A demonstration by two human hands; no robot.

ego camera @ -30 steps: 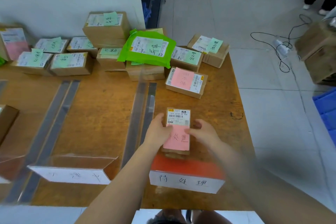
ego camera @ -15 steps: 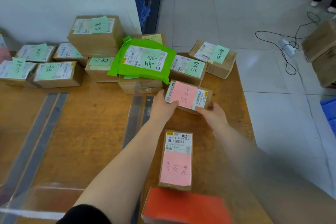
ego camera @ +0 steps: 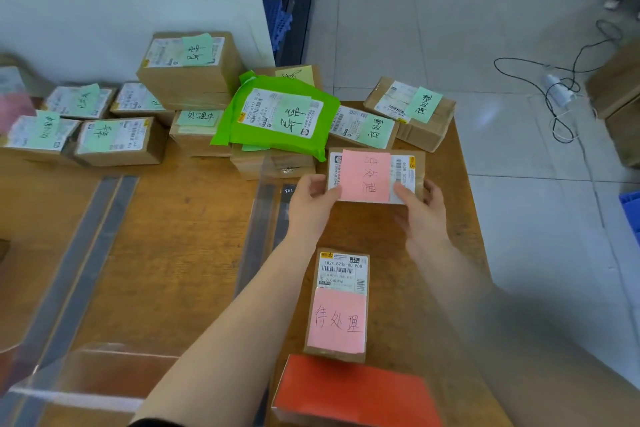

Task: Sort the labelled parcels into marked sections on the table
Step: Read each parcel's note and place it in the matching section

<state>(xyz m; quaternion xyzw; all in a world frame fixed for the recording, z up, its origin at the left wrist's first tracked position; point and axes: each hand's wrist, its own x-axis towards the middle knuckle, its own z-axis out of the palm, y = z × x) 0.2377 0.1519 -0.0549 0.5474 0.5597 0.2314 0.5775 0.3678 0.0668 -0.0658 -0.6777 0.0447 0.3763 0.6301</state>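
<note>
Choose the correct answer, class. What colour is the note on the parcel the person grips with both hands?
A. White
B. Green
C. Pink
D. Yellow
C: the left hand and right hand grip the ends of a parcel whose handwritten note is pink.

Two hands are out over the right end of the table [ego camera: 166, 253]: left hand [ego camera: 311, 204] and right hand [ego camera: 424, 215] grip opposite ends of one parcel [ego camera: 375, 175]. Another parcel [ego camera: 341, 305] sits nearer, between the forearms. A bagged parcel [ego camera: 277, 118] lies on stacked boxes just behind-left of the held one. More boxes [ego camera: 114, 140] line the far left edge.
</note>
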